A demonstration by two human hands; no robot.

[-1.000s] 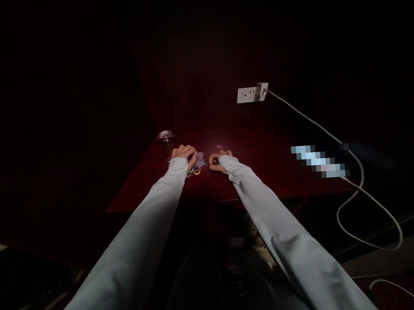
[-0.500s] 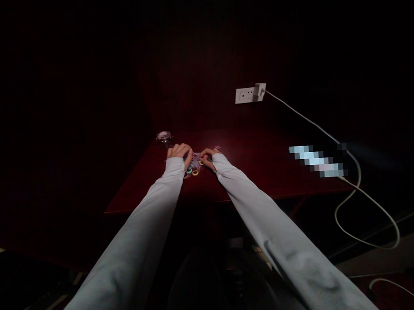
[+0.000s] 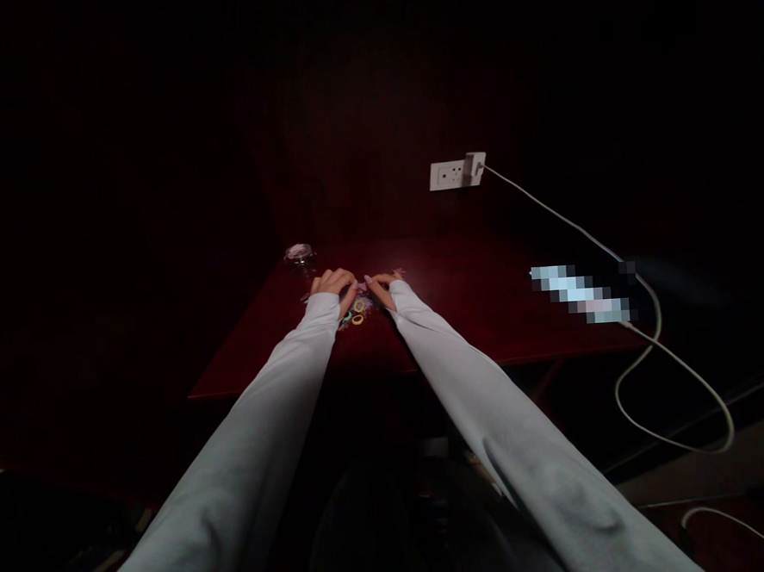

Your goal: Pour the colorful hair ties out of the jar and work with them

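My left hand (image 3: 333,284) and my right hand (image 3: 384,287) meet over a small pile on the dark red table, fingertips nearly touching. Pinched between them is a small pinkish-purple piece (image 3: 362,286), too small and dim for its kind to show. Under and in front of the fingers lies the pile, with two yellow rings (image 3: 358,320), a green ring (image 3: 348,316) partly hidden by my left thumb, and purplish bits. They look like small hair ties. Just past my right wrist is a pink spiky bit (image 3: 398,273).
A clear round jar (image 3: 299,255) with something pale pink stands at the table's back left. On the right lies a blurred-out bright device (image 3: 580,294) with a white cable (image 3: 704,378) running to a charger in the wall socket (image 3: 448,176). The table's front edge (image 3: 233,393) is near.
My right fingers have come up and closer to my left, with the pinkish piece now between both. A yellow ring beside my right fingers now shows lower, in the pile. The view has shifted slightly.
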